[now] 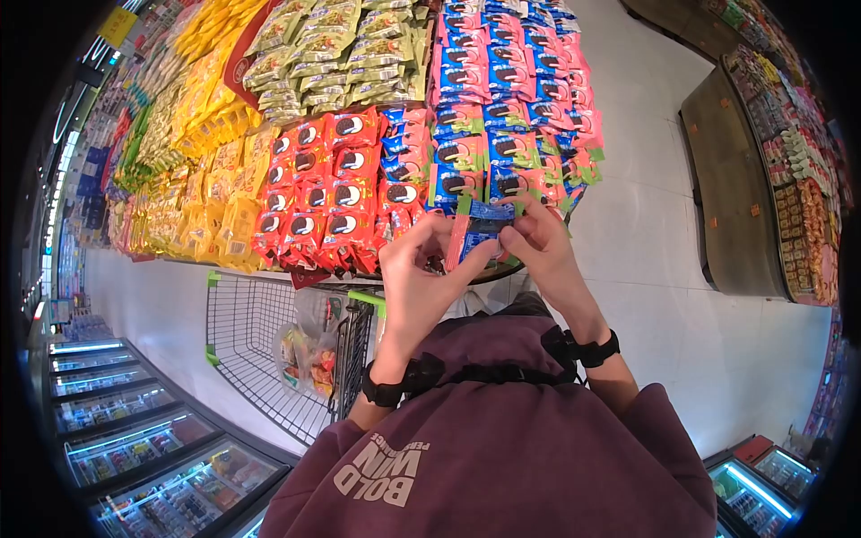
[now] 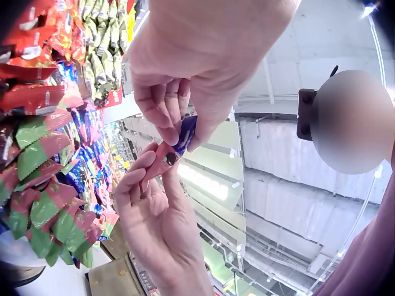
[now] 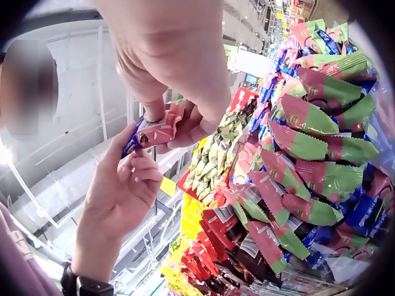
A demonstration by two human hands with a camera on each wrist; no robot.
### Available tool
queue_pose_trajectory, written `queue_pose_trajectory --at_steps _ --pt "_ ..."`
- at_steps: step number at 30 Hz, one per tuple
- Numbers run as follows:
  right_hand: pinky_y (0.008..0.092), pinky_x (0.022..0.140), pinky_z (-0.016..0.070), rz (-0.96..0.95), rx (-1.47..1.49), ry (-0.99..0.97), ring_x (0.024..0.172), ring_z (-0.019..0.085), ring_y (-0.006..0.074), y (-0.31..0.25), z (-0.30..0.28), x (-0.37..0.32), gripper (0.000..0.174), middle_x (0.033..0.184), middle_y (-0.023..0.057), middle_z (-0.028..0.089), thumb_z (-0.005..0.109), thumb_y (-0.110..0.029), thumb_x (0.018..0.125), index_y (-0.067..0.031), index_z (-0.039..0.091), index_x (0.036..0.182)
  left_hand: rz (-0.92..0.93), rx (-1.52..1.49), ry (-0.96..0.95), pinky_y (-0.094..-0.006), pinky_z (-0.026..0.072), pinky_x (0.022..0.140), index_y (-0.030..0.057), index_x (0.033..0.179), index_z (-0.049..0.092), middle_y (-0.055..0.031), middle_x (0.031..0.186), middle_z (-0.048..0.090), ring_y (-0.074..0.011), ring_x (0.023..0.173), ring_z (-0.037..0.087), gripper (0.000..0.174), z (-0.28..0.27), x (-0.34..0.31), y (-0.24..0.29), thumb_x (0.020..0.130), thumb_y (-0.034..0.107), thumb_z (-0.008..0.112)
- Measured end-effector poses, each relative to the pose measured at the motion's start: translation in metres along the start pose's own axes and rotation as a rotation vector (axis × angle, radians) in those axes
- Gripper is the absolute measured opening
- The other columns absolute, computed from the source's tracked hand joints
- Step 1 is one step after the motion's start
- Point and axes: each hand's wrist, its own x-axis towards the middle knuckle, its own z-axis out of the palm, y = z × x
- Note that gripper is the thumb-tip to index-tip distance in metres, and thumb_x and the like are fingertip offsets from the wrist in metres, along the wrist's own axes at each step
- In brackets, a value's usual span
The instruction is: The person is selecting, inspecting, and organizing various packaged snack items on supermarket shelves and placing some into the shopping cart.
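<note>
Both hands hold one small cookie packet (image 1: pixel 478 235), blue with pink and green, in front of the chest. My left hand (image 1: pixel 414 273) pinches one end between thumb and fingers. At the other end, my right hand (image 1: pixel 549 251) grips it the same way. The left wrist view shows the packet (image 2: pixel 174 148) tilted between the two sets of fingertips. Its pink side (image 3: pixel 162 132) faces the right wrist camera, partly covered by the right fingers. Just beyond the hands lie rows of similar blue, pink and green packets (image 1: pixel 511 134).
Red cookie packets (image 1: pixel 345 193), yellow bags (image 1: pixel 211 206) and green bags (image 1: pixel 309 45) fill the display's left part. A wire shopping cart (image 1: pixel 256 323) with a plastic bag (image 1: pixel 309 350) of goods stands at left. Freezers (image 1: pixel 170 448) line the lower left; another stand (image 1: pixel 740 197) is at right.
</note>
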Motion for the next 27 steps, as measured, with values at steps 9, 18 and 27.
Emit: queue_pose_trajectory --at_steps 9,18,27 --pt "0.027 0.081 0.052 -0.38 -0.587 0.165 0.088 0.067 0.0144 -0.019 0.014 -0.005 0.023 0.096 0.0073 0.071 0.077 -0.001 0.078 0.0 0.068 0.099 0.166 0.189 -0.051 -0.0268 0.0474 0.067 0.0009 0.092 0.071 -0.0041 0.084 0.067 -0.0128 0.076 0.06 0.025 -0.02 0.012 -0.008 0.07 -0.001 0.082" --pt "0.0335 0.084 0.0505 -0.614 -0.558 0.06 0.095 0.066 0.0212 -0.008 0.013 0.003 0.025 0.104 0.0069 0.073 0.081 0.001 0.07 -0.0047 0.07 0.092 0.292 0.27 -0.071 -0.033 0.0518 0.083 0.0038 0.093 0.075 -0.0072 0.094 0.072 -0.0221 0.09 0.067 0.037 -0.028 0.016 -0.009 0.06 -0.012 0.075" --pt "0.0368 0.094 0.0447 -0.655 -0.749 0.002 0.108 0.059 0.0244 -0.011 0.017 0.0 0.027 0.117 0.0044 0.068 0.085 -0.006 0.066 -0.0073 0.066 0.086 0.458 0.352 -0.092 -0.0342 0.0521 0.088 0.0052 0.082 0.074 -0.0063 0.097 0.073 -0.0227 0.101 0.066 0.029 -0.033 0.017 -0.015 0.058 -0.011 0.079"
